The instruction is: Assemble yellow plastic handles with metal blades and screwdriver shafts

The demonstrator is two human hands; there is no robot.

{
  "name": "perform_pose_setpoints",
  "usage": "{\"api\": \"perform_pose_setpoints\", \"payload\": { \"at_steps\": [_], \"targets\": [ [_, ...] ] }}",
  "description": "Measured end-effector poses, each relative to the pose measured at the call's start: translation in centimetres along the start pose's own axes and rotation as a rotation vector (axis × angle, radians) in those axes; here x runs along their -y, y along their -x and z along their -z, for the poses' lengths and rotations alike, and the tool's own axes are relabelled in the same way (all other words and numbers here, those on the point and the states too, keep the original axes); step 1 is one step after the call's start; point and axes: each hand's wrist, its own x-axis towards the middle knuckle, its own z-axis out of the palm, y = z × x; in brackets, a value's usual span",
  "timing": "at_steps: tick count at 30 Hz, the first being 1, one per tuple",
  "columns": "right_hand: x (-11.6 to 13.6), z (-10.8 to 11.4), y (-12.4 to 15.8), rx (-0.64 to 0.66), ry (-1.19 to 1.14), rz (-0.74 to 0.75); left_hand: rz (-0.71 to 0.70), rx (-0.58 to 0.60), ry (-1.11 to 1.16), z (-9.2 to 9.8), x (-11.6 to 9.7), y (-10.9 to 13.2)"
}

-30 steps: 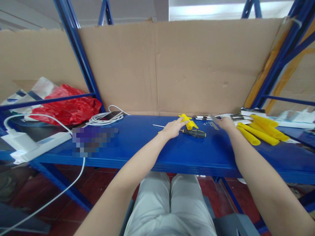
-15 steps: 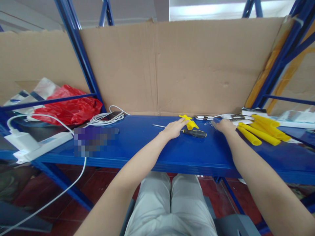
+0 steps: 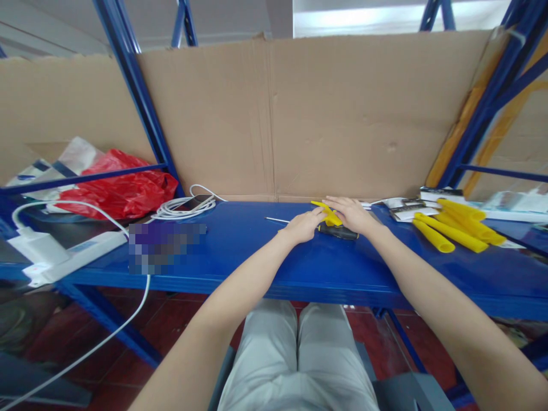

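Observation:
A small yellow piece with pointed ends lies on the blue table between my hands. My left hand is closed on its left side, fingertips at its edge. From the right, my right hand reaches over the piece with its fingers at its upper right side; whether they pinch anything is hidden. Just below the piece lies a screwdriver with a black handle. Its metal shaft shows to the left of my left hand.
Several yellow tubes and small black-and-white packets lie on the right. On the left are a coiled white cable, a white power strip and a red plastic bag. Cardboard stands behind the table.
My right hand has moved left from beside the packets to the yellow piece, now partly covering it. My left hand has stayed nearly still.

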Motion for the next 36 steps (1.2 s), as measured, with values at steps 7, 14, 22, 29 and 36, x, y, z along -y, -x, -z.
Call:
{"api": "perform_pose_setpoints", "payload": {
  "at_steps": [7,14,22,29,36],
  "targets": [
    [-0.2,0.5,0.0,0.023,-0.036,0.06,0.017,0.008,-0.003,0.2,-0.2,0.1],
    [-0.7,0.5,-0.3,0.035,-0.229,-0.168,0.074,0.036,0.014,0.4,-0.3,0.1],
    [-2.3,-1.9,0.1,0.011,-0.488,-0.843,0.169,0.056,0.013,0.6,-0.1,0.3],
    [-3.0,-2.8,-0.4,0.1,-0.455,-0.918,0.191,0.044,0.047,0.6,0.2,0.2],
    [-4.7,-4.0,-2.4,0.122,-0.326,-0.787,0.314,0.028,0.128,0.4,1.3,0.2]
  ]
}}
